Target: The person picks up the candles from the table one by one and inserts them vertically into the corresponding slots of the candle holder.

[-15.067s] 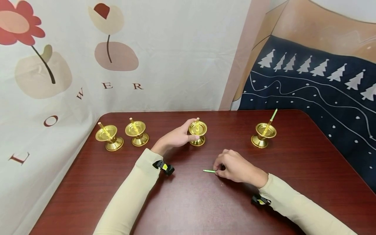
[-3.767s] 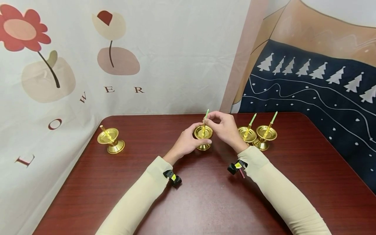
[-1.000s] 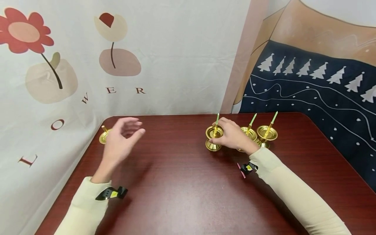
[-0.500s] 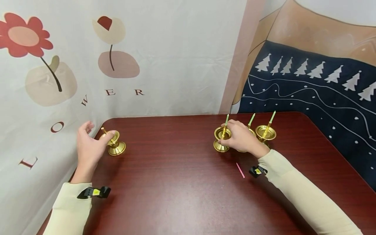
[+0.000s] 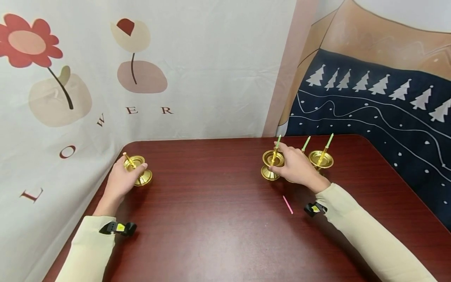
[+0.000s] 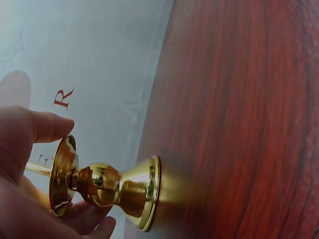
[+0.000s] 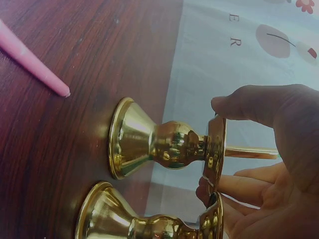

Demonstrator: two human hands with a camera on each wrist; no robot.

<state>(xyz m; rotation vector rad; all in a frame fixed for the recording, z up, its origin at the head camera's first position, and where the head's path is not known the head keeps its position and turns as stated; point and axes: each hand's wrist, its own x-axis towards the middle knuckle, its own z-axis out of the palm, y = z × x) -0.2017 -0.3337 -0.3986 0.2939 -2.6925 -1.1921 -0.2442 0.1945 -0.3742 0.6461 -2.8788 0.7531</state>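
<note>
At the table's left end, my left hand (image 5: 119,180) holds a brass candlestick (image 5: 143,178) by its dish, thumb and fingers around the rim. That candlestick bears a short brass tube without a candle; its foot stands near the tabletop in the left wrist view. My right hand (image 5: 297,166) grips the dish of another candlestick (image 7: 132,139), which carries a green candle (image 5: 278,141). A second candlestick (image 7: 107,214) stands right beside it, mostly hidden behind my hand in the head view, its green candle (image 5: 305,144) showing above.
A third candlestick (image 5: 321,159) with a green candle stands farthest right. A pink candle (image 5: 287,205) lies on the dark red wooden table (image 5: 197,203), in front of my right hand. Printed cloth (image 5: 211,78) hangs behind the table's back edge.
My left hand left the middle candlestick, swung left and took hold of the leftmost one. My right hand moved its candlestick right, up to the other two. The pink candle is now uncovered.
</note>
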